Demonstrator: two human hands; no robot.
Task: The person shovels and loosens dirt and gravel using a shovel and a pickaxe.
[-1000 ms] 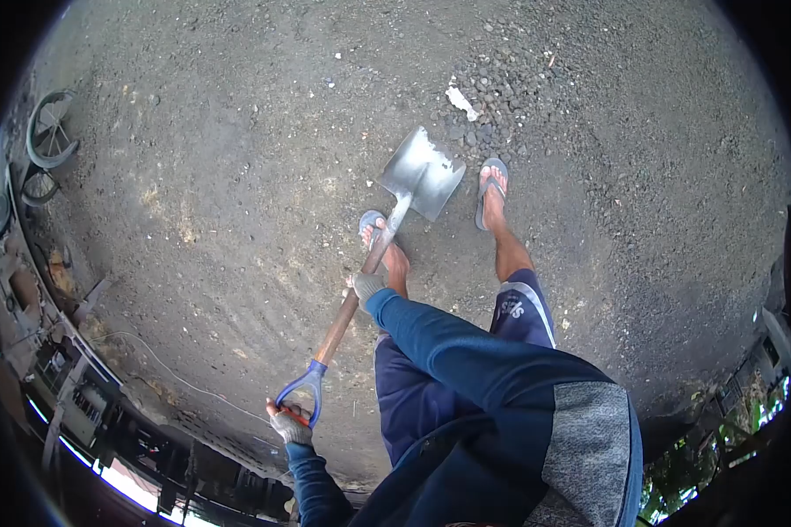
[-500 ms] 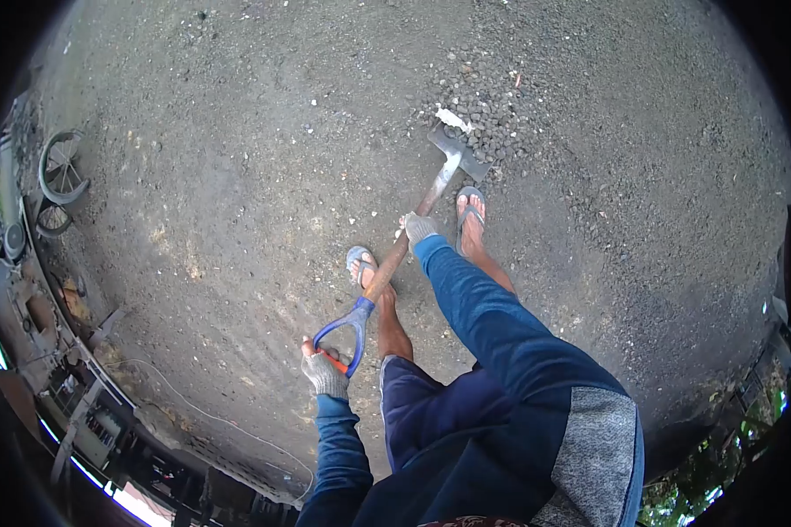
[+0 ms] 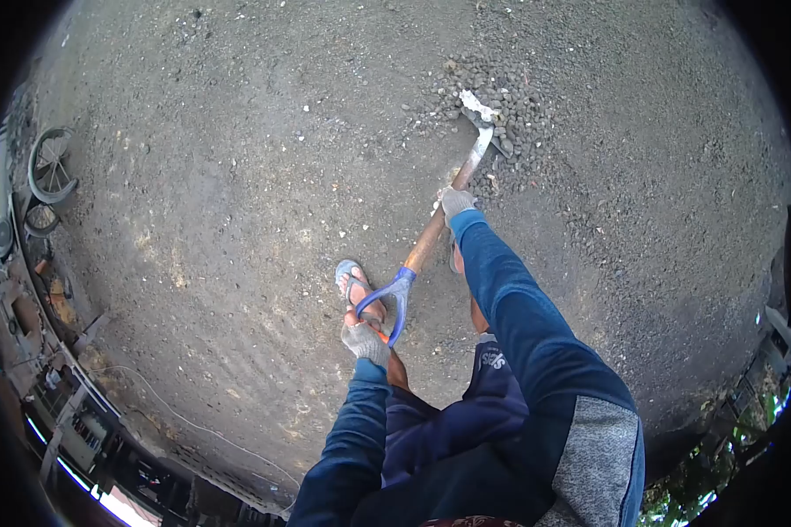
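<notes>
A shovel (image 3: 429, 237) with a wooden shaft and a blue D-shaped handle slants up and right across the ground. My left hand (image 3: 365, 340), in a grey knit glove, is closed round the orange grip at its near end. Farther up, my right hand (image 3: 453, 204), gloved too, wraps round the shaft above the metal neck. The blade is partly hidden in a pile of dark gravel (image 3: 523, 110), and a white crumpled piece (image 3: 478, 105) lies against it.
My sandalled foot (image 3: 353, 285) stands left of the shaft; the other is mostly hidden behind my right arm. Wheels (image 3: 53, 167) lie at the far left. A thin cable (image 3: 193, 426) runs along the lower left, beside clutter. Foliage (image 3: 721, 470) shows at the lower right.
Both hands have moved the shovel forward and right, and its blade has gone into the gravel. The white piece has shifted up and right. My right foot is now mostly hidden.
</notes>
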